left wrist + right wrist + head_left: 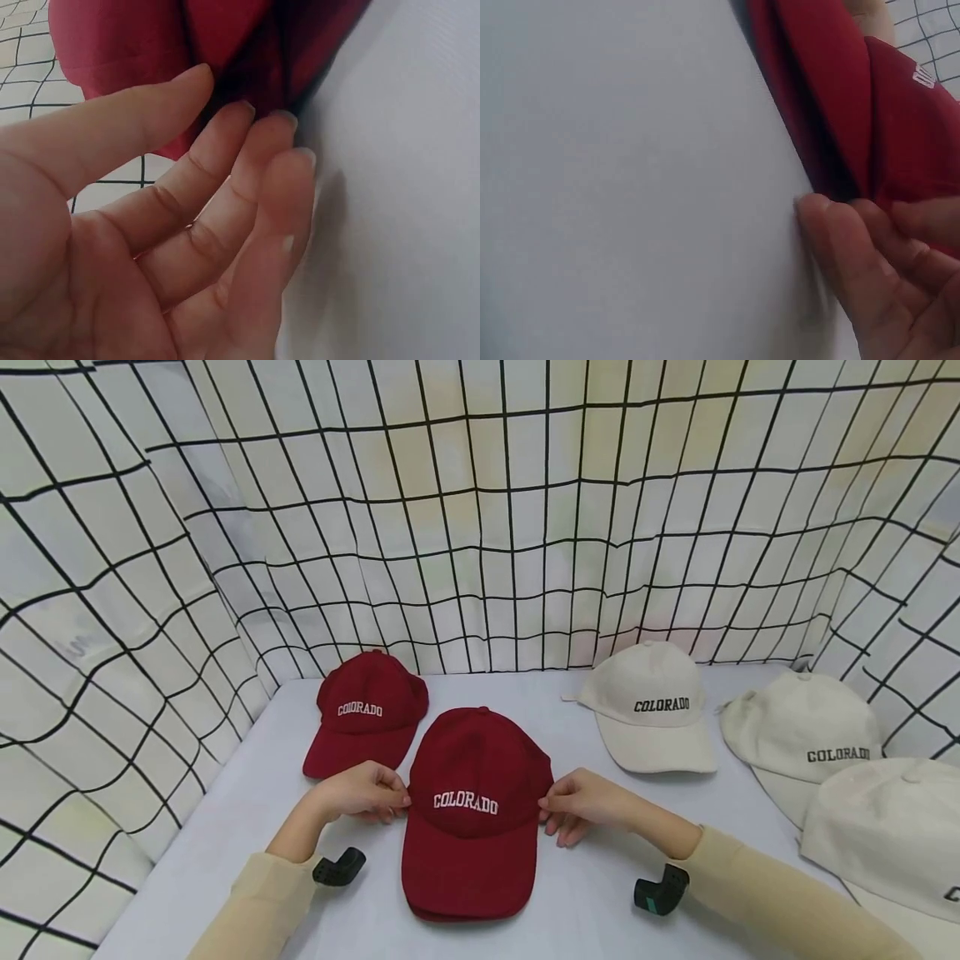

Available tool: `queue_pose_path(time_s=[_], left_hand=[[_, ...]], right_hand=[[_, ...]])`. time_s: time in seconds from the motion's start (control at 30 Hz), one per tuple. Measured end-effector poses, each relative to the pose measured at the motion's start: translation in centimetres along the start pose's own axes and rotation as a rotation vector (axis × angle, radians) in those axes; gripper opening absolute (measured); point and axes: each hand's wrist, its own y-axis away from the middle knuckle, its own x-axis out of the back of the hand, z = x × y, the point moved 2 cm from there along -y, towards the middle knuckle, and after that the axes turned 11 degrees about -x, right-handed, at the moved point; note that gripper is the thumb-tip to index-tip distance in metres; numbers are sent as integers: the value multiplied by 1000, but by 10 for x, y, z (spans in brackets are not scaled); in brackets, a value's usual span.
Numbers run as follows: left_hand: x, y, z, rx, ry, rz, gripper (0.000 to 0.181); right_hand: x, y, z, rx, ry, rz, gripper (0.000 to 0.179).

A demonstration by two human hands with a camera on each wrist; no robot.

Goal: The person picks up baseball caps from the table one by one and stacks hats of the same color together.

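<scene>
Between the two hands, on the white tabletop [585,902], sits a burgundy baseball cap [480,743], its brim [468,872] toward the person. The left hand [362,792] pinches one side near where crown meets brim, thumb and fingertips on the edge; the right hand [588,802] pinches the opposite side. A layered red edge shows under the brim; whether another cap is nested there, I cannot tell. It should handle as light, grippy and hard to break: the soft cloth crown would likely dent under pressure, while the stiffer brim promises the surer hold. Matte, domed and topped by a button, it carries raised-looking white lettering. Just behind it rests a smaller-looking burgundy cap [367,693]. To the right stand three cream caps [652,681] [802,714] [877,810], slightly rumpled, black-lettered. Beyond hangs a rippled white backdrop [528,518] with black grid lines.
</scene>
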Motion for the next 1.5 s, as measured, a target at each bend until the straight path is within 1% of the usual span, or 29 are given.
queue_pose_path(time_s=[0.07, 0.17, 0.23, 0.33, 0.4, 0.47, 0.53, 0.63, 0.7, 0.77, 0.83, 0.93, 1.03, 1.13, 1.23, 1.33, 1.43, 1.5], left_hand=[[1, 1, 2, -5, -16, 4, 16], [5, 3, 6, -1, -67, 28, 14], [9, 4, 7, 5, -105, 51, 13], [15, 5, 10, 6, -149, 97, 14], [20, 7, 13, 0, -164, 134, 16], [27, 11, 15, -21, -165, 177, 19], [37, 17, 18, -39, -163, 238, 23], [55, 30, 24, -53, -153, 343, 30], [67, 38, 27, -39, -151, 412, 36], [78, 45, 29, -27, -153, 457, 41], [86, 48, 29, -15, -157, 488, 46], [94, 49, 24, -6, -163, 513, 51], [98, 46, 16, 6, -158, 524, 53], [99, 43, 8, 19, -167, 523, 53], [102, 38, 2, 24, -205, 516, 51], [106, 31, -1, 20, -242, 511, 49], [109, 26, -3, 19, -244, 515, 47], [111, 23, -6, 23, -236, 521, 47]], right_hand=[[1, 4, -2, 28, 48, 30, 21], [3, 11, -11, 93, 154, 77, 17], [4, 16, -17, 131, 220, 108, 15], [6, 22, -28, 174, 277, 138, 13], [7, 25, -35, 189, 273, 143, 12], [7, 28, -42, 204, 259, 142, 13], [6, 31, -49, 227, 246, 142, 14], [2, 35, -60, 266, 239, 158, 15], [-1, 36, -66, 296, 234, 180, 15], [-4, 36, -72, 330, 218, 203, 15], [-7, 34, -78, 369, 201, 226, 15], [-14, 29, -86, 422, 174, 243, 16], [-23, 23, -92, 449, 152, 244, 18], [-35, 18, -98, 464, 148, 236, 19], [-46, 11, -103, 480, 145, 225, 19], [-56, 3, -109, 482, 153, 230, 20], [-66, -5, -116, 470, 150, 225, 22], [-73, -11, -119, 457, 128, 213, 24]])
